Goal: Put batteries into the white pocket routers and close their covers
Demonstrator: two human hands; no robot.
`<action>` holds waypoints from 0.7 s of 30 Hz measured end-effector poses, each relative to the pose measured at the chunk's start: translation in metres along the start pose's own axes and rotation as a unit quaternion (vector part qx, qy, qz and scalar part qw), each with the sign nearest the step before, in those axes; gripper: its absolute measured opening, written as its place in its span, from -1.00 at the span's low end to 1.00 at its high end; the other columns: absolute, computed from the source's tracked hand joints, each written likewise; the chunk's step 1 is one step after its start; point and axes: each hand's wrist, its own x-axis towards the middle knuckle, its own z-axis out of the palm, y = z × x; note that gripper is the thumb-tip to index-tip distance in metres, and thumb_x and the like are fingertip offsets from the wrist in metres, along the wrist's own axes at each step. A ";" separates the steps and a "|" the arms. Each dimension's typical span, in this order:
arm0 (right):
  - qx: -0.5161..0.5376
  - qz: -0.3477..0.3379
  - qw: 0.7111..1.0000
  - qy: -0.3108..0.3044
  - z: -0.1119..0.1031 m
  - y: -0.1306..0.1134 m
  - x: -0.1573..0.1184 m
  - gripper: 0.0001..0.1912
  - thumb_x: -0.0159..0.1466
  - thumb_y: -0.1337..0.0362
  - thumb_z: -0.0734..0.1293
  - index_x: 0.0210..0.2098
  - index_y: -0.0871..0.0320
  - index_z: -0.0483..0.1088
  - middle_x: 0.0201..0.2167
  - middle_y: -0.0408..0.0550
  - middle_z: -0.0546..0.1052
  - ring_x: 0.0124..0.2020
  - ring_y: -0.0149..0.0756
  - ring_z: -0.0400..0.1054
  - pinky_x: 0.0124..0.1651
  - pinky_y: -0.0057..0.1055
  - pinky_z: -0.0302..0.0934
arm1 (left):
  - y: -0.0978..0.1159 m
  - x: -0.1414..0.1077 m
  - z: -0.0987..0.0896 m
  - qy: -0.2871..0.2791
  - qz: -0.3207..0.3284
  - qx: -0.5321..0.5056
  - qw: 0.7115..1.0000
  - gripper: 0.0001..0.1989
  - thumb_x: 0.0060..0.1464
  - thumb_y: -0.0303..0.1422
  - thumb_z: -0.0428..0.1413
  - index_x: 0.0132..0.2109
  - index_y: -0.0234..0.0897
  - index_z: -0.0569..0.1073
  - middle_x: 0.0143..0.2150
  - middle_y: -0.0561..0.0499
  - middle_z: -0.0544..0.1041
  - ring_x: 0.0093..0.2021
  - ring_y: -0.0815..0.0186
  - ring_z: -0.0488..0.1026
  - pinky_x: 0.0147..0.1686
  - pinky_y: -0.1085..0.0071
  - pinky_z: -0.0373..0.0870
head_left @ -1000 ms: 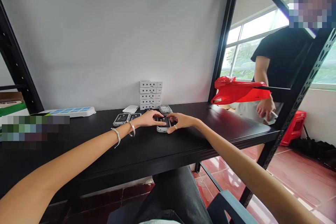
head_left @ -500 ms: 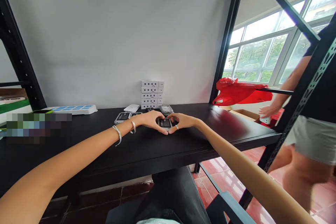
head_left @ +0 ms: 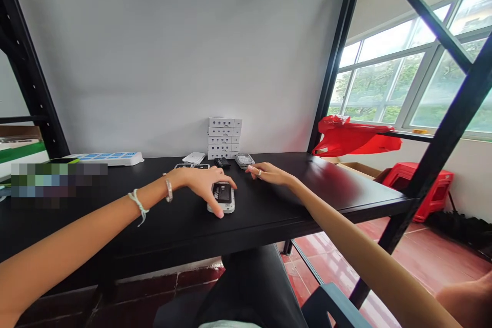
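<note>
My left hand grips a white phone whose back cover is off, with a black battery lying in it. The thumb is on its near left side and the fingers reach over its far end; the phone rests on the black table. My right hand is apart from it, fingers stretched out to the left, just in front of a small stack of phones. Black batteries lie left of that stack. Another opened phone is partly hidden behind my left wrist, near white flat covers.
White boxes are stacked against the wall. At the left lies a white tray with blue compartments. A red plastic bag hangs by the right frame post. Red stools stand beyond the table. Part of a person shows at the lower right.
My left hand has brought the phone left and nearer to me. My right hand has let go of it and turned toward the phone stack. The person at the right has mostly left view.
</note>
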 end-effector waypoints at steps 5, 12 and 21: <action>-0.041 0.066 0.991 0.112 -0.003 0.003 0.007 -0.40 0.25 -0.20 0.07 -0.42 0.19 0.42 -0.57 -0.14 0.37 -0.52 -0.37 0.20 -0.41 -0.42 0.09 | -0.018 -0.033 -0.005 -0.015 -0.047 -0.004 0.999 -0.13 -0.47 0.08 0.32 0.10 0.12 0.33 0.08 0.02 0.29 0.12 0.02 0.24 0.06 0.20 0.26; -0.113 0.209 0.957 0.169 -0.009 0.022 0.047 -0.56 0.27 0.05 0.14 -0.63 0.16 0.26 -0.61 -0.08 0.31 -0.50 -0.33 0.22 -0.43 -0.42 0.06 | -0.042 -0.054 -0.007 -0.022 -0.094 -0.005 0.995 -0.17 -0.56 -0.02 0.39 0.01 0.07 0.41 0.22 0.02 0.17 0.21 0.01 0.14 0.14 0.21 0.19; -0.148 0.235 0.949 0.148 -0.005 0.026 0.058 -0.84 0.08 0.35 0.24 -0.62 0.14 0.29 -0.63 -0.10 0.21 -0.55 -0.30 0.18 -0.50 -0.41 -0.08 | -0.067 -0.022 -0.034 0.032 -0.127 -0.028 0.991 -0.29 -0.21 0.14 0.16 0.11 0.00 0.37 0.22 0.02 0.30 0.18 0.04 0.24 0.10 0.27 0.22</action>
